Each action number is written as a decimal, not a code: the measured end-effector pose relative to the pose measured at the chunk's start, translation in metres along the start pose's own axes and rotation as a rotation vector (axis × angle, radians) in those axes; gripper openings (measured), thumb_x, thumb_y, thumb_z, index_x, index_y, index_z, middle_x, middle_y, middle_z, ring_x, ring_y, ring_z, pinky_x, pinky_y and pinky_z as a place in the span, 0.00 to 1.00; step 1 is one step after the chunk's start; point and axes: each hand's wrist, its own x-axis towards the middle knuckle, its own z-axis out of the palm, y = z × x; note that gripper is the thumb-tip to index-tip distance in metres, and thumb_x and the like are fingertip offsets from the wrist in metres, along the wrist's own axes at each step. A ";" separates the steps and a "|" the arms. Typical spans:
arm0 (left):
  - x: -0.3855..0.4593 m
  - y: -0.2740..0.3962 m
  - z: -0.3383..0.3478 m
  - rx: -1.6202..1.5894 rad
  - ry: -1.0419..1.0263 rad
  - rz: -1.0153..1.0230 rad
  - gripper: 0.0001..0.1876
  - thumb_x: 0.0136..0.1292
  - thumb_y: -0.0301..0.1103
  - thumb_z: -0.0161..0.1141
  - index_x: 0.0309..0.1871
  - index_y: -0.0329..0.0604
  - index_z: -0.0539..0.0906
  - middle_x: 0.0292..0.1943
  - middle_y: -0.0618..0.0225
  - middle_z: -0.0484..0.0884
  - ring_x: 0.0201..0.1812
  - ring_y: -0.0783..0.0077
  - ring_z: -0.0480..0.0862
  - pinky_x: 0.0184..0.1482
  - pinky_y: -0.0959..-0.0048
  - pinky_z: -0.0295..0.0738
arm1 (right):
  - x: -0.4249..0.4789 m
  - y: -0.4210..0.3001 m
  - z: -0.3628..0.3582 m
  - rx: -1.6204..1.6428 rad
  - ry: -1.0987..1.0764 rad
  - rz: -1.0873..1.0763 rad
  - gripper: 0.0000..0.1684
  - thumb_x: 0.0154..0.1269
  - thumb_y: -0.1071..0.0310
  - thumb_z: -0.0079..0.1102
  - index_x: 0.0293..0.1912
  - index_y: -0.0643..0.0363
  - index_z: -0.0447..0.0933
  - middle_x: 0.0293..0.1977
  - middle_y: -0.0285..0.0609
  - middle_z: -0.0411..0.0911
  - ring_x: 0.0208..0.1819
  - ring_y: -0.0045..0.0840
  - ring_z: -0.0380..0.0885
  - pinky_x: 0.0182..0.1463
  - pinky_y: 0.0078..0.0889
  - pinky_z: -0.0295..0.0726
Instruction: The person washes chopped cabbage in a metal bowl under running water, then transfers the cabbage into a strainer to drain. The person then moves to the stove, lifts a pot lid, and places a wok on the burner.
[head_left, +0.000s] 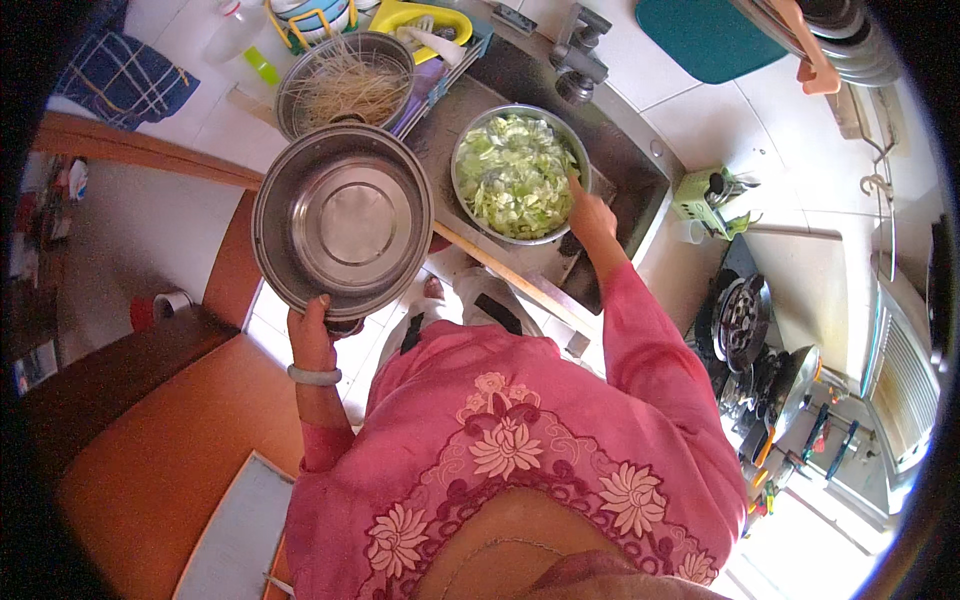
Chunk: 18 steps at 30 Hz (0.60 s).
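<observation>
My left hand grips the near side of an empty stainless steel pot, thumb on the rim; its inside faces the camera. Behind the pot, partly covered by it, a metal pan contains dry noodles. At the sink, a round metal bowl is filled with chopped green leafy vegetables. My right hand is at this bowl's right edge, fingers at the rim and the greens; its fingertips are partly hidden, so whether they grip the rim cannot be told.
A metal sink with a faucet lies ahead. A yellow tray with utensils stands beyond the noodles. A green utensil holder is right of the sink, with pans farther right. An orange-brown wooden surface is at lower left.
</observation>
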 end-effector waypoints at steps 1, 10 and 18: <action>-0.001 -0.001 0.001 -0.003 -0.005 0.010 0.16 0.56 0.28 0.48 0.47 0.28 0.67 0.37 0.53 0.77 0.31 0.61 0.83 0.27 0.67 0.84 | 0.014 -0.009 0.002 0.026 0.014 0.035 0.31 0.59 0.69 0.41 0.62 0.38 0.56 0.39 0.55 0.76 0.41 0.44 0.77 0.42 0.44 0.76; -0.005 0.002 -0.005 -0.017 0.026 0.004 0.15 0.55 0.28 0.48 0.46 0.28 0.68 0.35 0.54 0.78 0.28 0.63 0.83 0.25 0.68 0.83 | -0.065 0.059 0.002 0.045 -0.067 -0.144 0.27 0.57 0.74 0.39 0.57 0.44 0.66 0.33 0.58 0.76 0.37 0.49 0.75 0.41 0.47 0.73; 0.007 0.000 0.001 -0.031 0.044 0.004 0.15 0.56 0.27 0.49 0.46 0.29 0.69 0.37 0.54 0.77 0.30 0.64 0.82 0.27 0.69 0.83 | 0.006 0.042 0.049 0.043 -0.055 -0.188 0.24 0.57 0.73 0.39 0.53 0.48 0.70 0.33 0.60 0.75 0.37 0.49 0.75 0.41 0.45 0.73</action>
